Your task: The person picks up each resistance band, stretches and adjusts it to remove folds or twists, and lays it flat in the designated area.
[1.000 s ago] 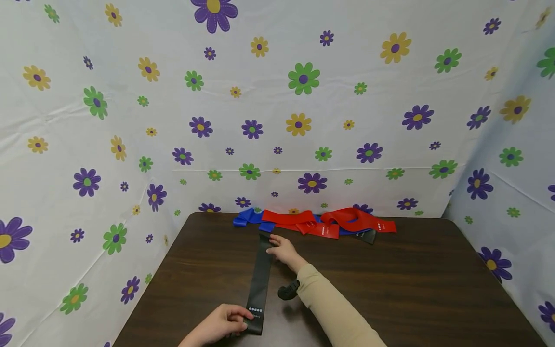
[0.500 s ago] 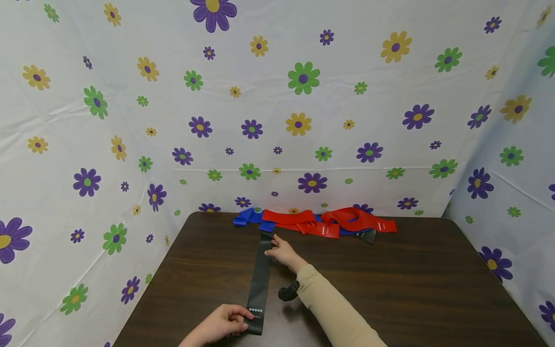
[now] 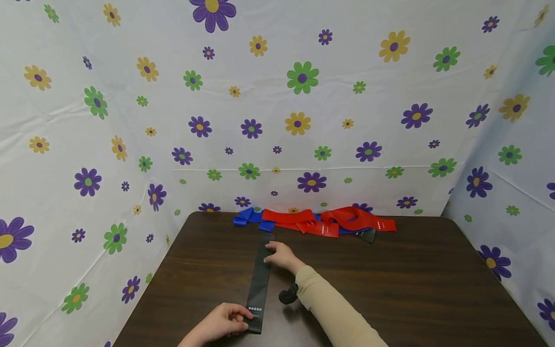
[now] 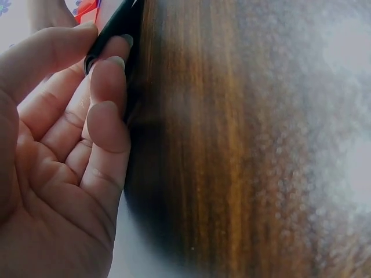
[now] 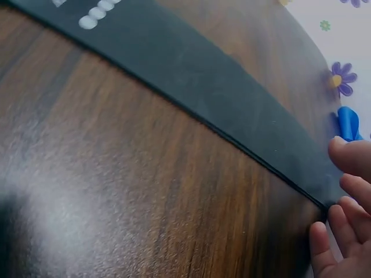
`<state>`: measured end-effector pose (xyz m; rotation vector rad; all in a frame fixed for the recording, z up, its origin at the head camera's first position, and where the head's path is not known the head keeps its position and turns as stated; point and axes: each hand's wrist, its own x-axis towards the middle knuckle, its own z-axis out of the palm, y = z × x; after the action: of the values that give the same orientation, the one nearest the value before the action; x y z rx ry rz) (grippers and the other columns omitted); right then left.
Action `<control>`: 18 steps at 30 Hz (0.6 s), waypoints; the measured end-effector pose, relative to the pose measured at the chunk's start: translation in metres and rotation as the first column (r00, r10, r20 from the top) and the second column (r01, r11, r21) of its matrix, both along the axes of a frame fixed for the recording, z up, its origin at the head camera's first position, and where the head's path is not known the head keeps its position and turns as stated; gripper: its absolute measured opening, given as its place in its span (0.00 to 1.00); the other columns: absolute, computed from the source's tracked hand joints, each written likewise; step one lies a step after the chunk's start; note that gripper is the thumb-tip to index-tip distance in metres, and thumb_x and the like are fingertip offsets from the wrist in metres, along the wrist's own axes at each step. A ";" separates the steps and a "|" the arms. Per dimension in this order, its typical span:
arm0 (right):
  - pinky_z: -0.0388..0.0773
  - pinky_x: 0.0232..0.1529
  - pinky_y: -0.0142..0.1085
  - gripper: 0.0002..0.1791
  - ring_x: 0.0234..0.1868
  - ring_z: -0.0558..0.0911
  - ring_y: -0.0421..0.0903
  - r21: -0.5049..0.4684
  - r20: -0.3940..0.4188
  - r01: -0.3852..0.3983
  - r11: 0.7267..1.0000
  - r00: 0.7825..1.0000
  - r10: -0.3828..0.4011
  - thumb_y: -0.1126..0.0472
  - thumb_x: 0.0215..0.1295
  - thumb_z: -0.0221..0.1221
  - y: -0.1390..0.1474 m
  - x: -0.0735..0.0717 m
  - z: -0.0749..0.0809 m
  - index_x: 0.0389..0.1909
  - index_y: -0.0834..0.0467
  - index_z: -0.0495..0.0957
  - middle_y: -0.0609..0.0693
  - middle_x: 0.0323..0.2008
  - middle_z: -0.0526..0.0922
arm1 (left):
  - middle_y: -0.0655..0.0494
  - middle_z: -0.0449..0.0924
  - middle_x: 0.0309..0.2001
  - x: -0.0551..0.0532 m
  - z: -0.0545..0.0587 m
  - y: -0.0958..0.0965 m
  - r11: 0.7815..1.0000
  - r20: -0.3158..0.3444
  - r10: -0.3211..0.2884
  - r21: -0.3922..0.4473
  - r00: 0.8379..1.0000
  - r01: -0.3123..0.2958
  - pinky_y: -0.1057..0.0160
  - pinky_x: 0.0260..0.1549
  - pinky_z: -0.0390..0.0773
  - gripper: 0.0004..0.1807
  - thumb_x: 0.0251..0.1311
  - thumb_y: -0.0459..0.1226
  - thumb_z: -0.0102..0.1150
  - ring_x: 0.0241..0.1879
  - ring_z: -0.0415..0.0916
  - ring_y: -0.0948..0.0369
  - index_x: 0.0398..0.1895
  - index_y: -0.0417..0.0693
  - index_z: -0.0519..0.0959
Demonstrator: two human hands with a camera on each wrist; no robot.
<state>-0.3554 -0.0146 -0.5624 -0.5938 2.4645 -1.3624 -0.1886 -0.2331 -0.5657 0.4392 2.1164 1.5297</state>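
A black resistance loop band (image 3: 258, 279), printed with a row of pale dots and lettering near its close end, lies flattened lengthwise on the table. My left hand (image 3: 224, 320) pinches the close end; in the left wrist view the thumb (image 4: 52, 52) lies over the folded black edge with fingertips beneath it. At the far end, my right hand (image 3: 284, 256) touches the band's right side, thumb and forefinger spread apart on it. The right wrist view shows these fingertips (image 5: 320, 231) right at the band's edge.
Red bands (image 3: 288, 218) and blue bands (image 3: 249, 216) lie in a tangled row along the back of the dark wooden table (image 3: 412, 289). Part of another black band (image 3: 368, 235) sticks out at the row's right. A flower-printed cloth (image 3: 260, 106) hangs behind and on both sides.
My right hand has drawn slightly closer along the band, its fingertips now lower than the far end. My left hand keeps its pinch in the same place.
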 end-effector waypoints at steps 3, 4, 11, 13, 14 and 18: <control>0.63 0.64 0.53 0.26 0.64 0.69 0.62 0.072 -0.074 -0.033 0.997 0.997 0.038 0.65 0.53 0.67 -0.002 0.000 0.000 0.55 0.68 0.78 0.65 0.62 0.71 | 0.63 0.75 0.23 0.000 -0.001 -0.001 1.000 -0.008 -0.009 -0.009 1.000 0.009 0.74 0.17 0.68 0.11 0.58 0.33 0.62 0.18 0.66 0.71 0.43 0.37 0.83; 0.63 0.64 0.53 0.26 0.64 0.69 0.62 0.099 -0.100 -0.044 0.994 0.993 0.054 0.65 0.52 0.67 -0.002 0.001 -0.001 0.54 0.68 0.78 0.65 0.62 0.72 | 0.64 0.75 0.23 0.000 -0.001 -0.001 1.000 -0.012 -0.012 -0.012 1.000 0.012 0.74 0.17 0.68 0.11 0.58 0.33 0.62 0.18 0.66 0.71 0.43 0.37 0.83; 0.64 0.64 0.51 0.25 0.63 0.70 0.61 0.239 -0.203 -0.084 0.967 0.970 0.134 0.63 0.49 0.69 -0.002 0.005 -0.001 0.51 0.65 0.81 0.63 0.62 0.72 | 0.64 0.74 0.21 0.000 0.002 0.001 1.000 -0.032 -0.020 -0.019 0.999 0.020 0.74 0.17 0.69 0.10 0.58 0.34 0.63 0.17 0.66 0.71 0.41 0.37 0.83; 0.63 0.64 0.51 0.25 0.63 0.69 0.62 0.255 -0.212 -0.086 0.963 0.967 0.143 0.63 0.49 0.69 -0.002 0.006 0.000 0.51 0.65 0.81 0.63 0.62 0.72 | 0.63 0.73 0.21 0.000 0.003 0.001 1.000 -0.034 -0.020 -0.018 0.999 0.020 0.74 0.16 0.69 0.10 0.58 0.33 0.63 0.17 0.66 0.71 0.41 0.37 0.83; 0.63 0.64 0.50 0.25 0.63 0.69 0.61 0.262 -0.213 -0.087 0.961 0.966 0.145 0.63 0.50 0.69 -0.002 0.007 0.000 0.52 0.65 0.81 0.62 0.62 0.72 | 0.63 0.73 0.21 0.000 0.004 0.002 1.000 -0.035 -0.022 -0.020 0.999 0.021 0.74 0.16 0.68 0.10 0.58 0.33 0.63 0.16 0.65 0.71 0.41 0.38 0.83; 0.66 0.62 0.50 0.27 0.63 0.69 0.60 0.305 -0.221 -0.084 0.949 0.963 0.156 0.63 0.50 0.70 -0.003 0.009 0.002 0.54 0.63 0.80 0.60 0.63 0.72 | 0.65 0.72 0.19 0.000 0.003 0.001 0.999 -0.050 -0.030 -0.030 0.998 0.028 0.75 0.15 0.66 0.09 0.57 0.33 0.63 0.15 0.64 0.72 0.40 0.39 0.83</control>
<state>-0.3460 -0.0172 -0.5603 -0.8665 2.6988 -0.8982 -0.1883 -0.2316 -0.5628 0.5008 2.1584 1.4837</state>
